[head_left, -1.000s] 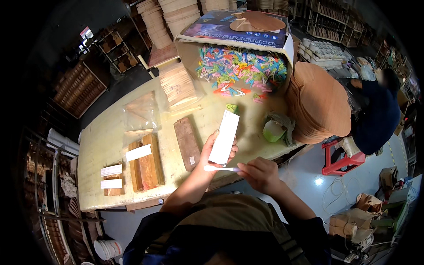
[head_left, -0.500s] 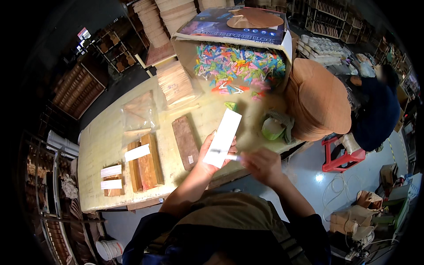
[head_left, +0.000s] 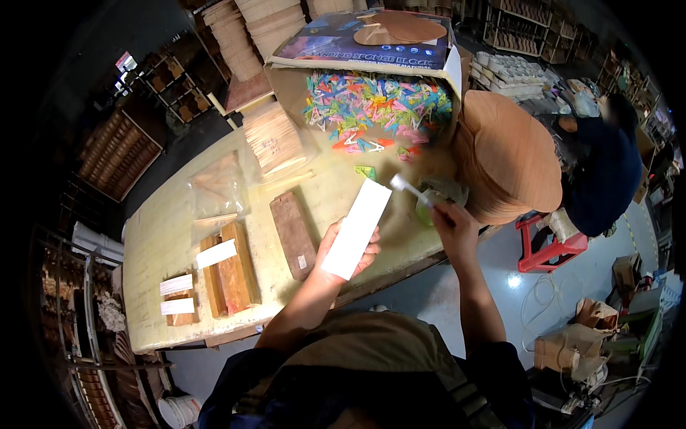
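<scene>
My left hand [head_left: 329,244] is closed round a long white rectangular strip [head_left: 361,220], held tilted above the table's front edge. My right hand [head_left: 458,229] grips the thin handle of a small brush [head_left: 409,187] with a white head. The brush head is just right of the strip's far end, apart from it. Partly behind the brush and right hand stands a green container [head_left: 424,214] with a greyish cloth around it. Beyond the strip, a yellow-green clip [head_left: 365,171] lies on the table. Left of my left hand rests a brown wooden block [head_left: 292,232].
A cardboard box [head_left: 361,53] of colourful clips stands at the back, beside stacked guitar-shaped wooden plates [head_left: 511,154]. Wooden blocks [head_left: 230,268] bearing white strips lie left, near a bundle of thin wood strips [head_left: 275,143]. A person [head_left: 604,168] sits by a red stool [head_left: 547,247].
The brush has moved from over the strip's near end to the right of its far end as my right hand went up and right. The strip stays in my left hand.
</scene>
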### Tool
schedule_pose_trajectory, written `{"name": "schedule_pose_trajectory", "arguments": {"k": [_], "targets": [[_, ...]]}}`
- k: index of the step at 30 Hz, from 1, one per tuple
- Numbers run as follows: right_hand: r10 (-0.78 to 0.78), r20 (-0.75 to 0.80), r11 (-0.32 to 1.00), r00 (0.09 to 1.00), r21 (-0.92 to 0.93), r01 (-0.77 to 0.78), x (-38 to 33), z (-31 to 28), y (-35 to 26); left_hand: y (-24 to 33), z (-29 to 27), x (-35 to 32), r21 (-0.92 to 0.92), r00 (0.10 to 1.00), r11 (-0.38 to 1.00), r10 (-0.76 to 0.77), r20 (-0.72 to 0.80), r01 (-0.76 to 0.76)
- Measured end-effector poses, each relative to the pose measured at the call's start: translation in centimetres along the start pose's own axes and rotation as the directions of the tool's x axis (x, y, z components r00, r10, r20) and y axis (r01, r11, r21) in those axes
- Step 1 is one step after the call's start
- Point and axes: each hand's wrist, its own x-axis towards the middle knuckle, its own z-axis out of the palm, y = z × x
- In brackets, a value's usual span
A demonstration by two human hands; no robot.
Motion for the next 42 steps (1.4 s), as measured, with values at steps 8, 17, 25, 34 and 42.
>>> {"name": "schedule_pose_trajectory", "arguments": {"k": [8, 17, 25, 34, 42], "targets": [[0.092, 0.09, 0.978, 0.992, 0.181, -0.107, 0.2, 0.2, -0.3, -0.2, -0.5, 0.0, 0.13, 0.998, 0.991, -0.047, 0.046, 0.041], [-0.064, 0.05, 0.998, 0.997, 0.03, 0.062, -1.0, 1.6, -1.6, 0.8, -1.0, 0.3, 0.05, 1.0, 0.999, -0.015, 0.003, 0.014], [-0.388, 0.133, 0.917, 0.912, 0.155, 0.367, -3.4, 2.0, -4.8, 3.3, -2.2, 0.7, 0.374, 0.831, 0.895, 0.39, -0.396, -0.241], [-0.517, 0.189, 0.856, 0.835, 0.112, 0.504, -3.6, 1.6, -4.8, 3.4, -2.6, 0.1, 0.473, 0.736, 0.842, 0.49, -0.468, -0.259], [-0.172, 0.145, 0.965, 0.974, 0.225, 0.137, -4.0, 2.5, -3.4, 2.1, -2.0, -0.2, 0.2, 0.973, 0.968, 0.182, -0.143, -0.152]]}}
